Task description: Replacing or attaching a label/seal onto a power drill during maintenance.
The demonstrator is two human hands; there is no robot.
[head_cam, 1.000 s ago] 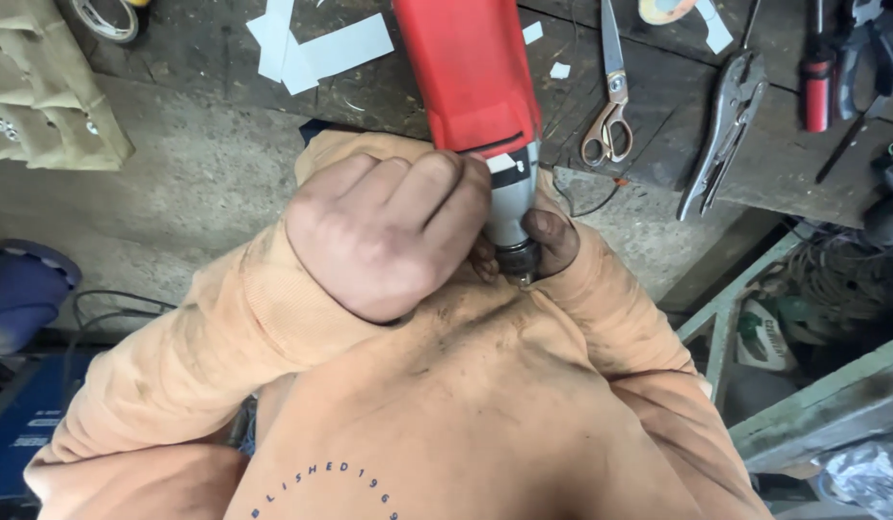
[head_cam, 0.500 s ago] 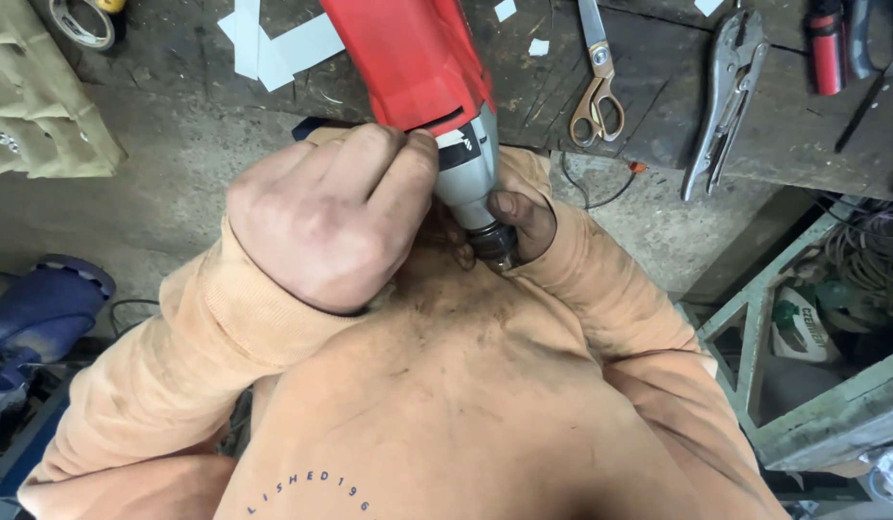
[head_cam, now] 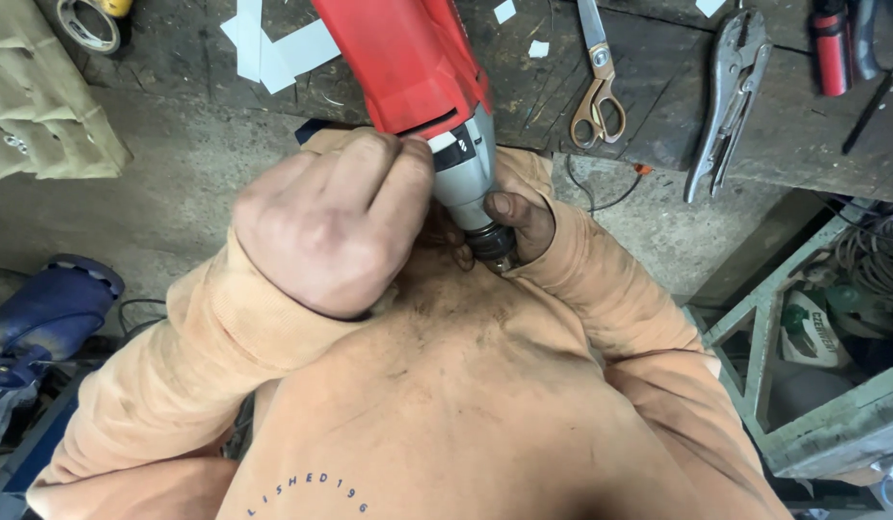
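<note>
A person in a soiled orange sweatshirt (head_cam: pixel 446 404) holds a red power drill (head_cam: pixel 408 63) nose-down against the chest, near the middle of the scene. The left hand (head_cam: pixel 326 226) wraps closed around the drill's grey front housing (head_cam: pixel 463 169), fingers curled over it just below the red body. The right hand (head_cam: pixel 519 212) sits on the right side of the dark chuck (head_cam: pixel 490 246), thumb and fingers pinched around it; how tightly it grips cannot be told, as the chuck hides most of the fingers.

On the dark workbench (head_cam: pixel 658 106) at the far side lie scissors (head_cam: pixel 596 82), with locking pliers (head_cam: pixel 731 82) to their right. White paper scraps (head_cam: pixel 273 53) lie far left, beside a tape roll (head_cam: pixel 85 24). A blue machine (head_cam: pixel 42 308) rests on the floor at the near left.
</note>
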